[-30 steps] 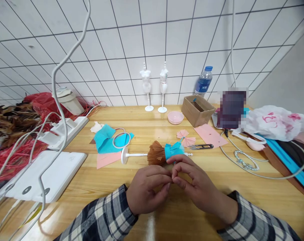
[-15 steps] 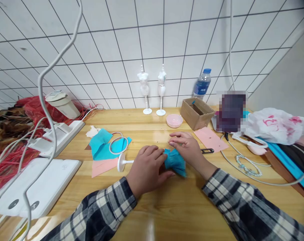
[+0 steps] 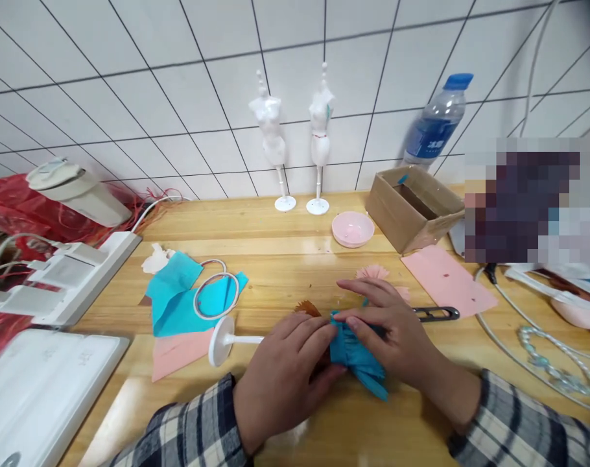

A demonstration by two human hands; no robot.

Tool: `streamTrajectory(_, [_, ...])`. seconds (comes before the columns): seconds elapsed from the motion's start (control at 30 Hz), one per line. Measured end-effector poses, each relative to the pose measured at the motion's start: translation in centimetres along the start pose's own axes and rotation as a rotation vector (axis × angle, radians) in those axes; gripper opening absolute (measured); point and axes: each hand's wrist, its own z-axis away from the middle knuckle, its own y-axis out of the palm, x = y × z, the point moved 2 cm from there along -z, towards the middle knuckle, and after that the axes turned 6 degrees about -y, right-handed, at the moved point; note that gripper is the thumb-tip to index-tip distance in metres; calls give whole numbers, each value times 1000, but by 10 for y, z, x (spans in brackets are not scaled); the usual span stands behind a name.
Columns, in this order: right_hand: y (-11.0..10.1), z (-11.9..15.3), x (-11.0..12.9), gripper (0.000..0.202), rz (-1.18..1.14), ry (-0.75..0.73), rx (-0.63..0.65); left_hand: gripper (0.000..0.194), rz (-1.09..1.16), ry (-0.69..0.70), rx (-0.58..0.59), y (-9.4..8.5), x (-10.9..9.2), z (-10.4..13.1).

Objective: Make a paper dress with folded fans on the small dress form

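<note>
Between my hands is a piece of gathered blue crepe-like material (image 3: 357, 355), its pleats fanning toward the lower right. My left hand (image 3: 288, 370) is closed around a small mannequin lying on its side. Only its white stand and round base (image 3: 221, 342) show at left; the body is hidden. My right hand (image 3: 397, 331) rests over the blue material, thumb and index finger pinching near its upper edge. A brown fringed scrap (image 3: 307, 308) peeks out above my left fingers, and a pink fringed piece (image 3: 373, 272) lies behind my right hand.
Blue sheets (image 3: 173, 305) and silver rings (image 3: 216, 296) lie left. Two upright mannequins (image 3: 320, 130), a pink bowl (image 3: 353, 231), a cardboard box (image 3: 397, 214) and a bottle (image 3: 434, 130) stand behind. A black-handled tool (image 3: 438, 314) and pink sheet (image 3: 445, 279) lie right.
The view has moved closer to the table. My right fingers have come down onto the blue material's upper edge. The brown and pink fringed pieces now show beyond my hands.
</note>
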Motion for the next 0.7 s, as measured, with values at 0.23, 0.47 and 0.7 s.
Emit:
streamTrajectory(0.23, [0,-1,1,20,1,19,68,48,69,-66,-10,0,7,2])
streamTrajectory(0.47, [-1,-1,1,22,-4,31,89,49,0,-47,82,2,7,0])
streamTrajectory(0.7, [0,-2,5,21,-82,121,-75,44,13,-92,116,2,6,-2])
